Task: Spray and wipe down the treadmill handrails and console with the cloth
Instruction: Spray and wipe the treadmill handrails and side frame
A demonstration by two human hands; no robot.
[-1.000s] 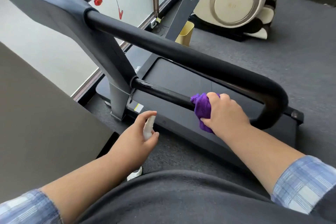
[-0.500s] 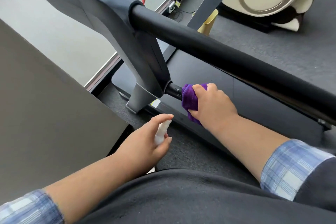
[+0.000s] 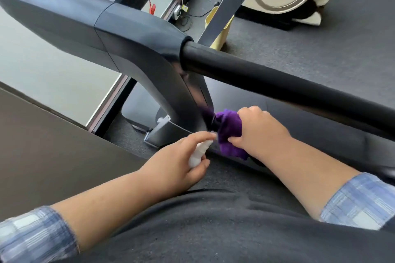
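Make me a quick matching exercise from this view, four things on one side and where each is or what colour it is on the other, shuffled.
Things:
1. cloth
2. spray bottle
3. upper handrail
4. yellow bin

Descriptions:
A. white, held in the left hand
B. on the floor behind the treadmill upright
C. purple, wrapped round the lower bar by the right hand
D. thick, black, running above both hands

Pairs: 1-C, 2-A, 3-D, 4-B

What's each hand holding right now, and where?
Left hand grips the white spray bottle around its body. Right hand clutches the bunched purple cloth around the lower bar.
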